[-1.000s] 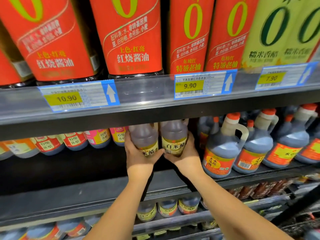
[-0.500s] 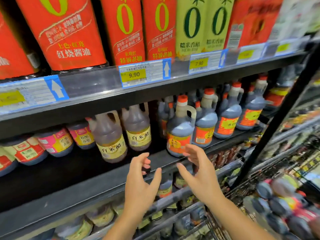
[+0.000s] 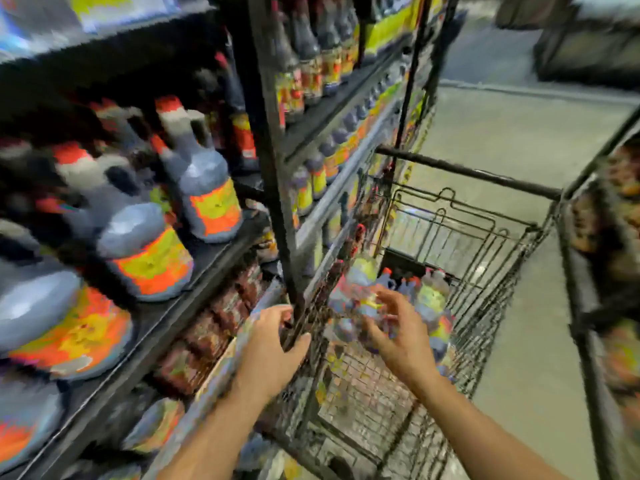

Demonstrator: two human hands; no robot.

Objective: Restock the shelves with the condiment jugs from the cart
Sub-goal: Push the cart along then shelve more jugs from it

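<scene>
Both hands are reaching out in the lower middle of the frame, and the picture is much blurred. The left hand (image 3: 273,341) is hanging with its fingers loosely bent and the thumb held apart. A black post (image 3: 277,202) is crossing in front of its fingertips, and I cannot tell if the hand is touching the post. The right hand (image 3: 398,336) is spreading its fingers wide and a little curved, holding nothing, just over the jugs (image 3: 427,299). These jugs are standing close together inside the wire cart (image 3: 485,237), at the centre right, with red caps and yellow labels. The cart is standing on the grey floor (image 3: 502,133), just beside the shelf (image 3: 156,323). On the left of the frame, shelf jugs (image 3: 204,188) with orange and yellow labels are standing in a row on the shelf.
</scene>
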